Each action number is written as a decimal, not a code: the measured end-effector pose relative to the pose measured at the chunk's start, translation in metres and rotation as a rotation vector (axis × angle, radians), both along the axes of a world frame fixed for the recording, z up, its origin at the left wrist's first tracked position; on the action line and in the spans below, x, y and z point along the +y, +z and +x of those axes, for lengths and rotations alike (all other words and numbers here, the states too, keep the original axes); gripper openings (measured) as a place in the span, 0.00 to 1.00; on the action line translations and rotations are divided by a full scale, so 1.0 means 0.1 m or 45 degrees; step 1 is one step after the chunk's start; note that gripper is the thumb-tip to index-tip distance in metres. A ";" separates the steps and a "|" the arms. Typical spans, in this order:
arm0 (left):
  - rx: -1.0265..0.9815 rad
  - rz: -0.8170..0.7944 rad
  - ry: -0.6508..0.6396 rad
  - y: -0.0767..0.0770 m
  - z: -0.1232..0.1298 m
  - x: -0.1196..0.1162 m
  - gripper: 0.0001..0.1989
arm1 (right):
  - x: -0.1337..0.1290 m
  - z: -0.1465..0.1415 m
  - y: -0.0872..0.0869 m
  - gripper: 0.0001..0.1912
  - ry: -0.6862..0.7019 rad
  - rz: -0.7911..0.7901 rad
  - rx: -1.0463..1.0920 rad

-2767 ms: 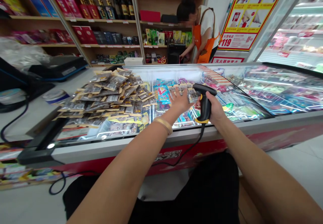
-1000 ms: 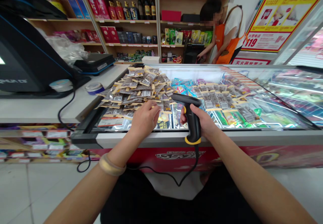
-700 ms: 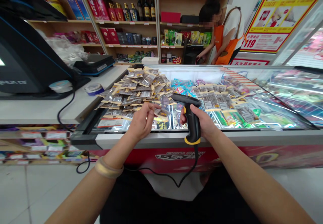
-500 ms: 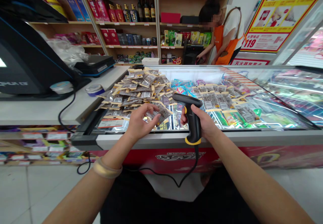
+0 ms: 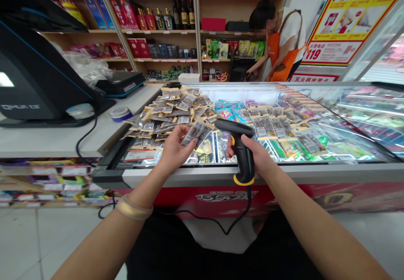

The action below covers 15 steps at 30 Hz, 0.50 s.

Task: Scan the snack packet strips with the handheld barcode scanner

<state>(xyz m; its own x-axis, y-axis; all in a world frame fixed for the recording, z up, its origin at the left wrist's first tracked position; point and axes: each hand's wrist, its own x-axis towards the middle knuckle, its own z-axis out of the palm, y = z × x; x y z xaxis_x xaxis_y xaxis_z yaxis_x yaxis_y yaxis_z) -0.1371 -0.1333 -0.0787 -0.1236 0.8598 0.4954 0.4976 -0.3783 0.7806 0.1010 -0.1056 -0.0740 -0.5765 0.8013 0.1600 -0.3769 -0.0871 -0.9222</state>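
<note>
Between thumb and fingers, my left hand (image 5: pixel 176 147) pinches a small clear snack packet (image 5: pixel 199 133) with a tan edge and a printed label turned up. My right hand (image 5: pixel 257 153) is closed round the handle of a black and yellow barcode scanner (image 5: pixel 244 156). The scanner's head points left, toward the packet, with a gap between them. Behind my left hand a heap of similar packets (image 5: pixel 172 107) lies on the freezer's glass top. More packets (image 5: pixel 273 124) lie in rows to the right of the scanner.
The chest freezer's front rim (image 5: pixel 202 174) runs across in front of me. On the left counter (image 5: pixel 63 139) stand a black register (image 5: pixel 41 73), a scale (image 5: pixel 121 82) and a round tin (image 5: pixel 120 113). The scanner's cable (image 5: pixel 205 219) hangs low. Across the freezer a person in an orange apron (image 5: pixel 282 57) leans over.
My left hand has turned the packet so its printed label shows more fully. The scanner stays in my right hand, almost unmoved. The view has shifted slightly.
</note>
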 end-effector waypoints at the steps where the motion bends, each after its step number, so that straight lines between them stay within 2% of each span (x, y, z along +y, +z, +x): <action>1: 0.026 -0.005 -0.020 0.00 0.01 0.00 0.13 | -0.01 0.00 0.01 0.23 0.039 0.032 0.003; 6: 0.235 -0.033 -0.052 -0.03 0.02 -0.01 0.13 | -0.03 0.01 0.02 0.22 0.145 0.118 -0.018; 15: 0.312 -0.001 -0.038 -0.02 0.03 -0.02 0.12 | -0.06 -0.01 0.05 0.22 0.101 0.079 -0.039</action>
<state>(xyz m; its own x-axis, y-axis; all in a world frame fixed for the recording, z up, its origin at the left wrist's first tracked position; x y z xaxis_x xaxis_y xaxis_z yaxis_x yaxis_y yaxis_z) -0.1342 -0.1354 -0.0807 0.0255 0.8616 0.5070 0.6607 -0.3951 0.6383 0.1004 -0.1113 -0.0693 -0.6432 0.7419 0.1892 -0.3427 -0.0581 -0.9376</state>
